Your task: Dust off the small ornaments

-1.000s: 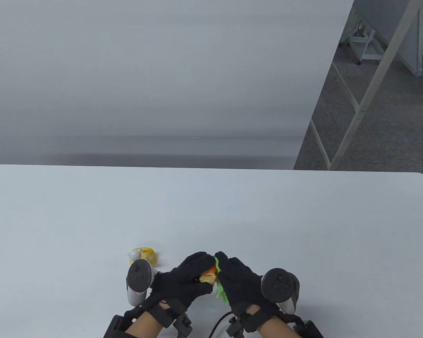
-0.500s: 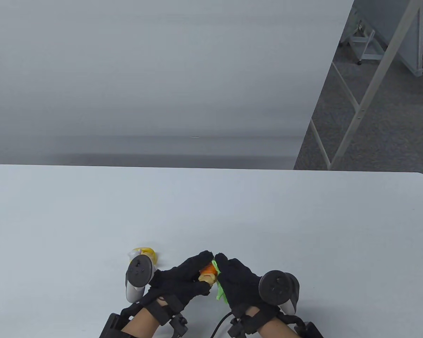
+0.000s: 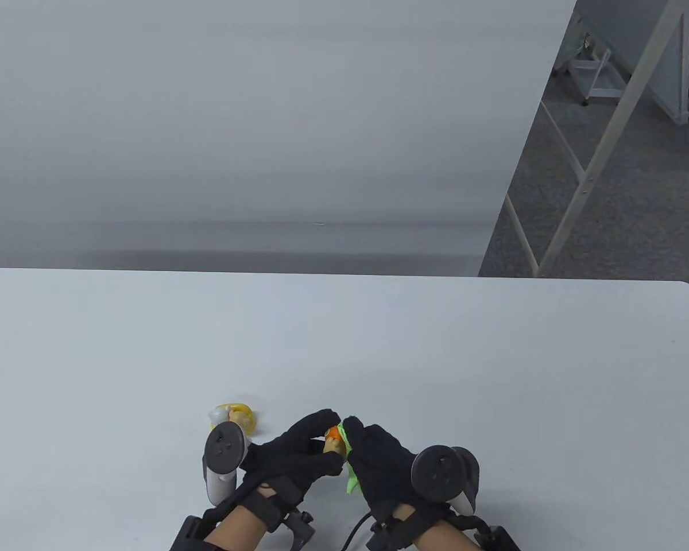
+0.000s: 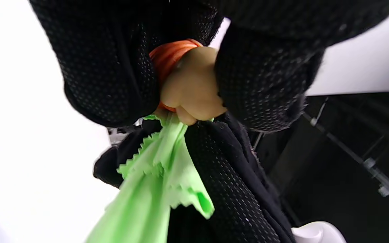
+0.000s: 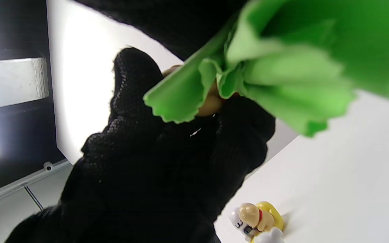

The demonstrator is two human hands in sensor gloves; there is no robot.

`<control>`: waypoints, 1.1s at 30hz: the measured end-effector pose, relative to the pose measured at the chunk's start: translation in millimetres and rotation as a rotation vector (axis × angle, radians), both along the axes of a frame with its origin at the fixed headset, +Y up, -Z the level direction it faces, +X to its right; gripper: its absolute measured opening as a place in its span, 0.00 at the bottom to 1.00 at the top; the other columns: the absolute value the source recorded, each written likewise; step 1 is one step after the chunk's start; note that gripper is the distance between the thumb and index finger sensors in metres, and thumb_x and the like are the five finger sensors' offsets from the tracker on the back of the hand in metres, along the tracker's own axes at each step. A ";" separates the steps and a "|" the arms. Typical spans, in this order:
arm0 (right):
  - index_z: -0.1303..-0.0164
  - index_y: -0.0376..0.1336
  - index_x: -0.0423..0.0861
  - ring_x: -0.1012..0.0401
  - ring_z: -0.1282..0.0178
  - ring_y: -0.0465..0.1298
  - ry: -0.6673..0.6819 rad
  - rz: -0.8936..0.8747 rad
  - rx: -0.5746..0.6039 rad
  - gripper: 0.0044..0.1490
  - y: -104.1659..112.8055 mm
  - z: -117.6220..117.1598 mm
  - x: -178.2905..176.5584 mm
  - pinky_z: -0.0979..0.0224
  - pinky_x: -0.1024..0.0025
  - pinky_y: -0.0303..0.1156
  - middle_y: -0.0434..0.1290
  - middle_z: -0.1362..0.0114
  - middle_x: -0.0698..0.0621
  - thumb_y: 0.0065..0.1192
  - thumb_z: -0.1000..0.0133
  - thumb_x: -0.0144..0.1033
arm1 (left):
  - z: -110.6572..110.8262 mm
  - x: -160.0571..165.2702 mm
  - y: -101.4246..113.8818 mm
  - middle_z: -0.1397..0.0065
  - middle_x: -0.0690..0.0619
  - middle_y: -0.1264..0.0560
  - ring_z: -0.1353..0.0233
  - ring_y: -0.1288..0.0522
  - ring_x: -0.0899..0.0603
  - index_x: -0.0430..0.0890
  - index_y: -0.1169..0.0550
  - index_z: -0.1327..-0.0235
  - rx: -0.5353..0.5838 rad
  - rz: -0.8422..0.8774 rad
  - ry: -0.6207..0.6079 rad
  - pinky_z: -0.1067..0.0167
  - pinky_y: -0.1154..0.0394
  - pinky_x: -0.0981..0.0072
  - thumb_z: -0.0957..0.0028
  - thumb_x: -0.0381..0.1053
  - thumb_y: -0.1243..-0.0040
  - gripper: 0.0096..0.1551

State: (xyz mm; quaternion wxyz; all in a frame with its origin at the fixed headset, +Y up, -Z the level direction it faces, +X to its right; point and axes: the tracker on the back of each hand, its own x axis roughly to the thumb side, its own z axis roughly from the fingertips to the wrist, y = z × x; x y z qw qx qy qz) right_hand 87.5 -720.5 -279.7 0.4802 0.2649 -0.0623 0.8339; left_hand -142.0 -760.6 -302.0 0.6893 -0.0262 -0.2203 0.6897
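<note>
I am gripping a small orange-and-tan ornament in my left hand, fingers curled closed around it and lifting it off the tabletop. My right hand is closing on a green cloth and pressing it against the ornament from its 3 o'clock side, so the two hands are meeting fingertip to fingertip. In the left wrist view the tan end of the ornament is poking out between my fingers, with the cloth trailing below it. I am judging the next wipe to run along that exposed end. From my left hand the second ornament, yellow with a tan figure, is sitting on the tabletop at about 10 o'clock, near the left hand and well nearer to it than to the right.
</note>
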 end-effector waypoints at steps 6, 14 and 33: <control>0.29 0.61 0.28 0.36 0.53 0.79 -0.046 -0.008 -0.015 0.30 -5.6 -6.3 6.9 0.45 0.27 0.75 0.73 0.41 0.19 0.64 0.40 0.21 | 1.6 6.2 10.1 0.25 0.26 0.31 0.41 0.13 0.27 0.34 0.28 0.26 0.061 -0.058 -0.032 0.49 0.09 0.50 0.57 0.47 0.18 0.47; 0.29 0.62 0.29 0.36 0.53 0.79 0.094 0.040 0.030 0.30 -2.7 -4.0 -3.4 0.44 0.27 0.75 0.73 0.41 0.19 0.65 0.40 0.21 | -8.7 -5.7 1.9 0.27 0.23 0.30 0.43 0.12 0.31 0.29 0.30 0.25 0.005 -0.183 0.060 0.52 0.08 0.53 0.53 0.53 0.24 0.49; 0.28 0.62 0.30 0.36 0.53 0.79 0.056 -0.097 -0.005 0.29 -2.9 -3.4 5.3 0.44 0.27 0.75 0.73 0.41 0.19 0.64 0.40 0.21 | -14.3 4.1 0.2 0.34 0.31 0.24 0.51 0.10 0.34 0.34 0.29 0.22 -0.084 -0.231 -0.177 0.60 0.08 0.54 0.46 0.56 0.24 0.46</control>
